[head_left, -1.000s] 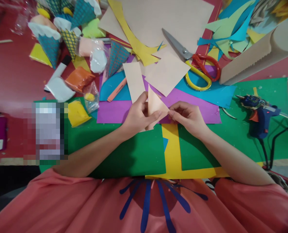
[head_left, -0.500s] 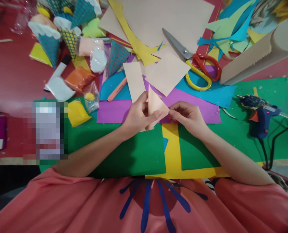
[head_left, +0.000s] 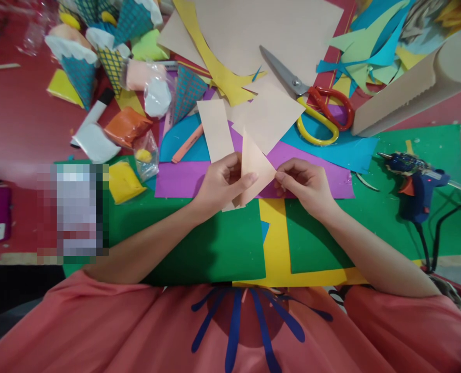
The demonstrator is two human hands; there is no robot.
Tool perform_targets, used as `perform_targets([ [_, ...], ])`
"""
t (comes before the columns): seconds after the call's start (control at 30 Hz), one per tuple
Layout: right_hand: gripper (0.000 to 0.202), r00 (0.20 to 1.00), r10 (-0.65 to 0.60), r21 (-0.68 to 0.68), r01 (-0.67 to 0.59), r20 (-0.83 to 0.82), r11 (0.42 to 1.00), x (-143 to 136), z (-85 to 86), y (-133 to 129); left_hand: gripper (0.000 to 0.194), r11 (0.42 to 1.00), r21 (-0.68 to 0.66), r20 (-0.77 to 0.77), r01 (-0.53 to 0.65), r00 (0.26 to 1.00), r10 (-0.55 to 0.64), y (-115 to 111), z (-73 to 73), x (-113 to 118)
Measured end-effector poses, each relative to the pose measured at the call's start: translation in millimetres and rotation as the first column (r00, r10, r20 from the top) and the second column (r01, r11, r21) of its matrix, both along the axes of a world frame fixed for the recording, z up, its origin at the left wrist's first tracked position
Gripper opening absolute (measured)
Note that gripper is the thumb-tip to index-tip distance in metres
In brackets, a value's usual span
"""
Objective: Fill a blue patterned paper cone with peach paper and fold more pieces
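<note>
Between my two hands is a cream paper piece (head_left: pixel 257 168), folded or rolled to a pointed top. My left hand (head_left: pixel 225 184) grips its left side, thumb lying across the front. At its right corner, my right hand (head_left: pixel 302 184) pinches the edge between thumb and fingertips. Behind it lie a cream paper strip (head_left: pixel 217 129) and a squarish cream paper piece (head_left: pixel 271 114). Scissors (head_left: pixel 298 85) with one red and one yellow handle loop rest beyond, blades pointing away to the left.
A blue glue gun (head_left: pixel 419 186) lies on green sheet (head_left: pixel 448 228) at right. Gridded paper cones (head_left: pixel 78 70), an orange clay packet (head_left: pixel 127 126) and a yellow packet (head_left: pixel 125 181) sit at left. A cream paper roll (head_left: pixel 397 90) stands at right, near colored scraps (head_left: pixel 374 46).
Both hands have shifted slightly to the right with the cream paper. Its right side now looks wider and more spread out. Things on the table stay where they were.
</note>
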State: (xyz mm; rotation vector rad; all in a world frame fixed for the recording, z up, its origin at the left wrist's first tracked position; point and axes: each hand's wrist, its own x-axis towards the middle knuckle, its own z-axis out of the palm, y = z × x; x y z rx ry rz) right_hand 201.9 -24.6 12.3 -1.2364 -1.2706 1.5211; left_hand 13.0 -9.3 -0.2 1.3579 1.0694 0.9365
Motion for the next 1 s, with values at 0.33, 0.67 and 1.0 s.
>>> perform_targets([
  [0.33,0.036,0.999,-0.034,0.039,0.033,0.016,0.999,6.9,-1.4,6.1,0.029,0.999,-0.001,-0.045,-0.052,0.998,0.052,3.9,1.8,-1.1],
  [0.67,0.037,0.998,-0.059,0.013,0.059,0.011,0.998,8.3,-1.2,8.2,0.023,0.993,0.080,-0.097,-0.090,0.990,0.098,6.0,5.7,-2.2],
  [1.0,0.034,0.996,-0.072,0.035,0.071,0.055,0.997,10.7,-1.7,10.7,0.022,0.988,0.109,-0.132,-0.105,0.984,0.119,7.1,3.3,-4.1],
])
